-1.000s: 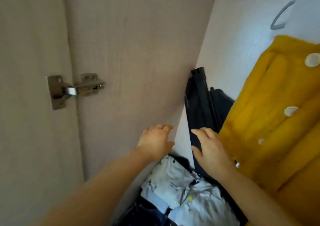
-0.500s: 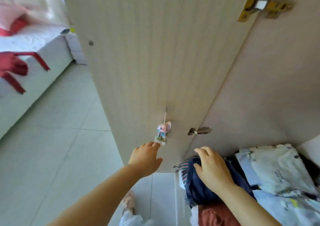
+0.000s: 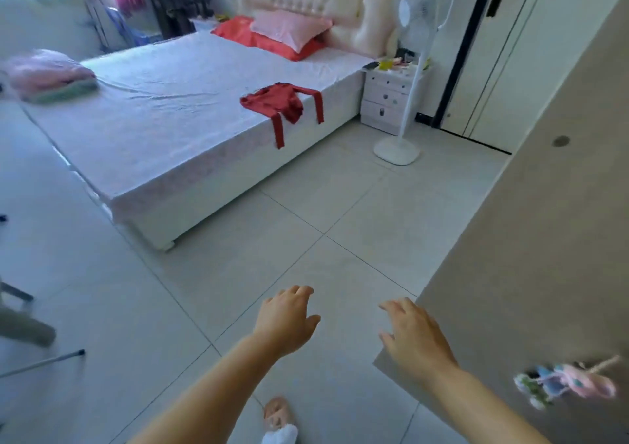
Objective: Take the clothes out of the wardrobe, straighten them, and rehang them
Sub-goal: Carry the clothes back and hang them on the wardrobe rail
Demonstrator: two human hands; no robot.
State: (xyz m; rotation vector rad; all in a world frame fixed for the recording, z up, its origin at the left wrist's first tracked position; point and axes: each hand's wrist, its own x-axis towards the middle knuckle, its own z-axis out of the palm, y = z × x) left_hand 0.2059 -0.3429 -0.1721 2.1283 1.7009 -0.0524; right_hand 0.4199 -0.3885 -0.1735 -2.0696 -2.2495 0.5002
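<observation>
The left hand is held out palm down above the tiled floor, its fingers loosely spread and slightly bent, and nothing is held in it. The right hand is held out beside it in the same way, fingers relaxed and empty. It is seen against the lower corner of the wardrobe door; whether the door is touched cannot be told. A small pastel charm, blurred, is seen against the door to the right of the right forearm. A foot in a pink slipper is seen below the left forearm.

The red garment is found well apart from both hands, ahead of them and slightly to the left, across the open floor. It is laid crumpled on the near edge of the bed, towards the headboard end. Its body is stretched roughly along that edge, and two long, narrow parts are hung over the side, pointing down towards the floor.

Red and pink pillows are set at the head of the bed, and a folded pink and green pile is placed at its far left corner. A white nightstand and a standing fan are placed just beside the bed on the right.
</observation>
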